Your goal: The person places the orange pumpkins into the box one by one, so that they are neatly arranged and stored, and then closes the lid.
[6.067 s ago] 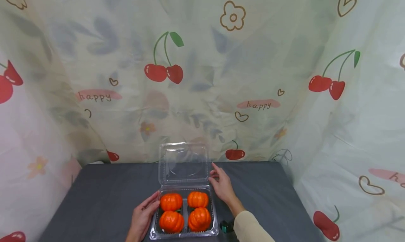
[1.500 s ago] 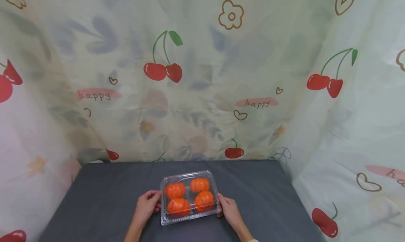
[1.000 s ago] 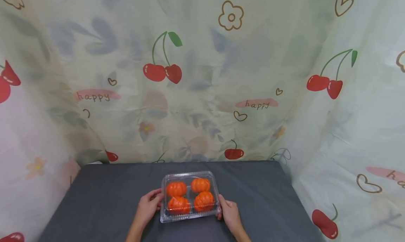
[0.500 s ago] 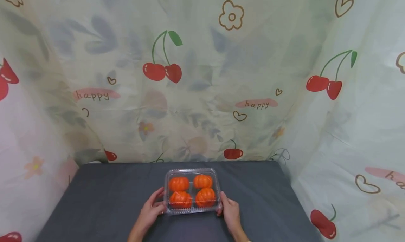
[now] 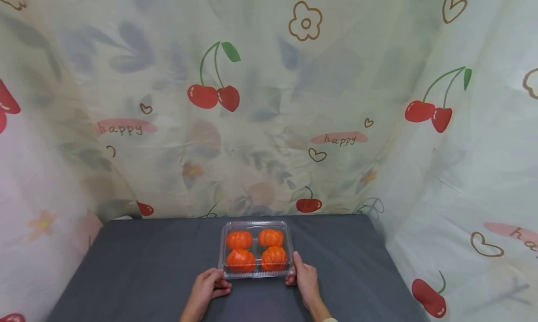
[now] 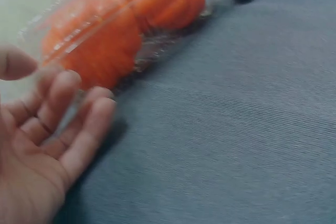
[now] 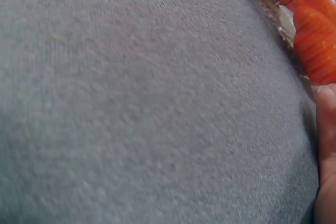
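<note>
A clear plastic clamshell container (image 5: 257, 274) lies on the dark grey table with its lid down. Several small orange pumpkins (image 5: 274, 258) sit inside it in two rows. My left hand (image 5: 207, 291) is just in front of its near left corner. In the left wrist view, the left fingers (image 6: 86, 129) are loosely bent with nothing between them; I cannot tell whether a fingertip touches the plastic. My right hand (image 5: 307, 280) is at the near right corner, one digit along the side and the others curled at the front, holding that corner.
Grey cloth covers the table (image 5: 151, 256). A patterned curtain (image 5: 252, 125) with cherries and hearts stands behind it and on both sides. A small white object (image 5: 123, 218) shows at the table's back left edge.
The lid, raised earlier, is down. The container has turned straight and moved away from me, towards the back. My left hand has slid off its left side to the near left corner.
</note>
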`<control>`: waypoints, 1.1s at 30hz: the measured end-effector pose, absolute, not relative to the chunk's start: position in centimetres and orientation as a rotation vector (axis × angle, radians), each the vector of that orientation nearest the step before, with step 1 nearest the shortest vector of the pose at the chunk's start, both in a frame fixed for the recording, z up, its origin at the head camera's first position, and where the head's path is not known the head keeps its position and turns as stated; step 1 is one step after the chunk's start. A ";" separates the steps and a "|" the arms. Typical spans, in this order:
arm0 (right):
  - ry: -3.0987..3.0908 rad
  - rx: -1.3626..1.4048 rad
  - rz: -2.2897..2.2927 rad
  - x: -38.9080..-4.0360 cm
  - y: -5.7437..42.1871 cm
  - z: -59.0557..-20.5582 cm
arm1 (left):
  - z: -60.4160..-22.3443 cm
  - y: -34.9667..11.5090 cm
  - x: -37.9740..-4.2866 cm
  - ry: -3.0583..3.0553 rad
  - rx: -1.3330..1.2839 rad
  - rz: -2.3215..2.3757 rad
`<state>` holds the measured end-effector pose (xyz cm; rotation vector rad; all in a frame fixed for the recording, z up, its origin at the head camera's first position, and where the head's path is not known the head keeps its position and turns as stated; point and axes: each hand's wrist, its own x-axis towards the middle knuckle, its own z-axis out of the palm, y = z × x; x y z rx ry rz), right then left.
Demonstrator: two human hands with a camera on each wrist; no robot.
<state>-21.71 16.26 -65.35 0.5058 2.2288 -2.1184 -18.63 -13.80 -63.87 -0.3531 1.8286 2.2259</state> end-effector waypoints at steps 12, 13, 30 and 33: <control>1.848 0.135 -2.237 -20.8 18.4 -65.1 | -65.1 -12.6 -18.4 1.924 -0.457 2.371; 1.843 0.130 -2.230 -20.8 18.5 -65.1 | -65.1 -12.6 -18.3 1.927 -0.463 2.369; 1.856 0.117 -2.186 -21.1 18.7 -65.1 | -65.2 -12.9 -18.7 1.940 -0.474 2.294; 1.850 0.103 -2.187 -21.1 18.8 -65.1 | -65.2 -12.9 -18.8 1.930 -0.473 2.294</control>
